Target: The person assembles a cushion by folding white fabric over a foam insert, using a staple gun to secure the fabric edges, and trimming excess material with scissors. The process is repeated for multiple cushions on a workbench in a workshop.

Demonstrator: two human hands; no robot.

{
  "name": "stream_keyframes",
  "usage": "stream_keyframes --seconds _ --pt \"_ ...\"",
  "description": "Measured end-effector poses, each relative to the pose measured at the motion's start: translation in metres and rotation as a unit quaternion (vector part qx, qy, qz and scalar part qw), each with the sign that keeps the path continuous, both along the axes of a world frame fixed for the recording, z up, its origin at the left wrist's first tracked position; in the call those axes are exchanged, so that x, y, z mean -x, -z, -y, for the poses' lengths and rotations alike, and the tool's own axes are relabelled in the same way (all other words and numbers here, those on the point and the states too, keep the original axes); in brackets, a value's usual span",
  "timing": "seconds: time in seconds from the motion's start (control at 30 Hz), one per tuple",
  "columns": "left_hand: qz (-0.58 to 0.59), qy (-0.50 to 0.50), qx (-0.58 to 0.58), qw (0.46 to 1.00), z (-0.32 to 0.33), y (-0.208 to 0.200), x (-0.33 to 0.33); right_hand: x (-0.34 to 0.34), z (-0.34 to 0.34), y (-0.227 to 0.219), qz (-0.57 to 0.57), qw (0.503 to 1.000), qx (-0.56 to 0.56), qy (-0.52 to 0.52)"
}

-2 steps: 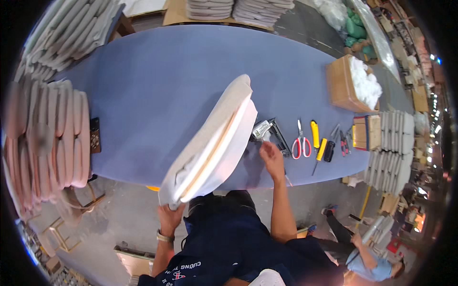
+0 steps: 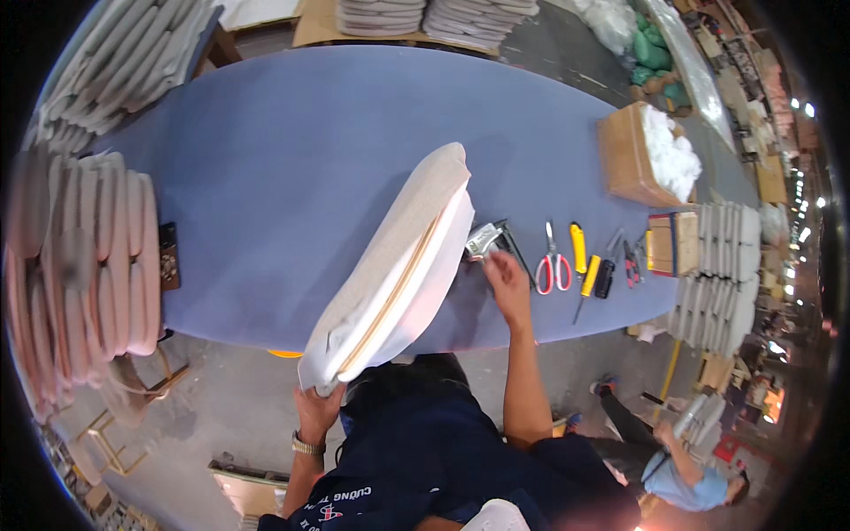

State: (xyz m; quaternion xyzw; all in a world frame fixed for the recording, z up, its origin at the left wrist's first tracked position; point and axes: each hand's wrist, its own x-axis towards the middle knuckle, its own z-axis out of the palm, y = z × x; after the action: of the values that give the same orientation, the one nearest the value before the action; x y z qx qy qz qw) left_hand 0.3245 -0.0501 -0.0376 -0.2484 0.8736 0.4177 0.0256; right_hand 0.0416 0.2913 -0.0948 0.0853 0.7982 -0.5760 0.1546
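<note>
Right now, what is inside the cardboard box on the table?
White fluffy material shows in the open top of the cardboard box. Anything beneath it is covered and cannot be seen.

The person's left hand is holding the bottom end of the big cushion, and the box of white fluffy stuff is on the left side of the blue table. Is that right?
Not quite: the box of white fluffy stuff is on the right side of the blue table, as the head view shows. The left hand is indeed holding the bottom end of the big cushion.
</note>
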Motion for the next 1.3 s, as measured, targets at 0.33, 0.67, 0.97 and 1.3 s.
stream_keyframes --seconds 0.33,0.67,0.97,1.3 --pt "-0.140 0.033 -0.039 0.989 -0.042 -0.020 0.031 0.186 0.138 -0.010 0.050 0.898 0.436 0.007" --pt "0.015 0.052 0.007 0.999 -0.070 0.035 0.035 0.128 0.199 -0.292 -0.273 0.885 0.265 -0.268" --pt "-0.348 0.057 -0.110 0.929 -0.075 -0.218 0.163 0.074 0.153 -0.267 -0.496 0.820 0.223 -0.179" --pt "-0.345 0.013 0.022 0.938 -0.140 -0.226 0.215 0.090 0.117 -0.271 -0.578 0.761 0.145 -0.257"
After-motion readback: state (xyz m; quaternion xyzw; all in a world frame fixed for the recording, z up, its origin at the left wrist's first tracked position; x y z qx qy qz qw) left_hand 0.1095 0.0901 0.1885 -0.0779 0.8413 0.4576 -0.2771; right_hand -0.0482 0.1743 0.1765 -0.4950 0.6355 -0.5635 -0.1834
